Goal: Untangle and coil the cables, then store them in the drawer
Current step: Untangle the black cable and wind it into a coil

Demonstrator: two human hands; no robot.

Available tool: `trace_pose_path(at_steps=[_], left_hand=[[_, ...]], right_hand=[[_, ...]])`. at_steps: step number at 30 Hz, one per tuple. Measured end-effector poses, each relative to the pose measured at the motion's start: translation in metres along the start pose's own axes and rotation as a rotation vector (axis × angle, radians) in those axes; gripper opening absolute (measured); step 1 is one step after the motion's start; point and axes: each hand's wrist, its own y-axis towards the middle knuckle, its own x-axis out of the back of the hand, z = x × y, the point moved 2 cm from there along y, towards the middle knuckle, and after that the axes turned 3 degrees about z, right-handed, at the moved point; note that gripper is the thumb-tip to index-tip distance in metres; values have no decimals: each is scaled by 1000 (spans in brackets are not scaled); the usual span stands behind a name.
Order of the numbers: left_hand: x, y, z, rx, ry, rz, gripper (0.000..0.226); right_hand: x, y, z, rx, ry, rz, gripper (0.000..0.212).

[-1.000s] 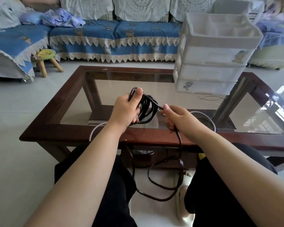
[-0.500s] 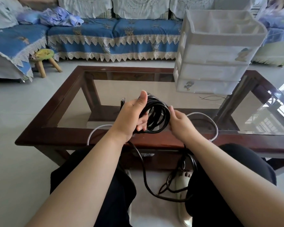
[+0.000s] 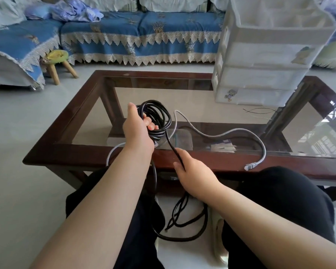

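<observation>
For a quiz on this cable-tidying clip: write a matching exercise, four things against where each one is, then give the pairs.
Things:
1. black cable coil
2. grey cable plug
3. white drawer unit
4. small wooden stool

Places:
A. on the floor beside the sofa
B. on the table's near wooden rim
C. gripped in the left hand
D. standing on the table's far right part

Pairs: 1-C, 2-B, 3-D, 4-A

Left hand (image 3: pixel 138 131) raised over table edge, fingers curled gripping black cable (image 3: pixel 157 117) coil; right hand (image 3: pixel 194 171) lower, pinching the cable's loose strand.
</observation>
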Motion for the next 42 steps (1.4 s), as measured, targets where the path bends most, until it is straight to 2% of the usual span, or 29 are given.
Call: trace_pose_path(at_steps=[3, 6, 8, 11, 15, 19, 22, 25, 28, 31, 33, 35, 38, 42], left_hand=[[1, 5, -3, -38, 151, -58, 48], [-4, 2, -1, -169, 387, -63, 47], [-9, -3, 6, -222, 551, -5, 42], [-18, -12, 21, -199, 756, 124, 39], [-24, -20, 30, -66, 809, 256, 46], [-27, -26, 35, 2, 879, 431, 79], [-22, -34, 37, 41, 856, 538, 89], [-20, -36, 35, 47, 858, 627, 87], [-23, -33, 33, -8, 878, 684, 79], [-21, -29, 27, 8, 813, 677, 64], [-16, -26, 22, 50, 742, 668, 61], [-10, -22, 19, 120, 635, 699, 63], [-6, -16, 20, 246, 475, 836, 69], [-9, -14, 21, 311, 368, 964, 63]], right_hand=[[7, -8, 4, 111, -351, -91, 40], [24, -10, 13, 264, -459, -189, 25], [37, -5, 18, 374, -523, -191, 20], [53, 4, 24, 544, -646, -186, 6], [73, 9, 30, 567, -732, -255, 24], [98, 12, 30, 367, -650, -231, 50], [106, 21, 27, 215, -597, -221, 66], [110, 30, 23, 83, -552, -159, 76], [109, 34, 26, 118, -403, -41, 55], [118, 31, 23, 176, -79, 144, 31], [128, 29, 22, 177, 102, 223, 24], [133, 31, 26, 183, 134, 203, 26], [136, 30, 37, 208, -3, 42, 28], [141, 22, 40, 205, -53, -37, 26]])
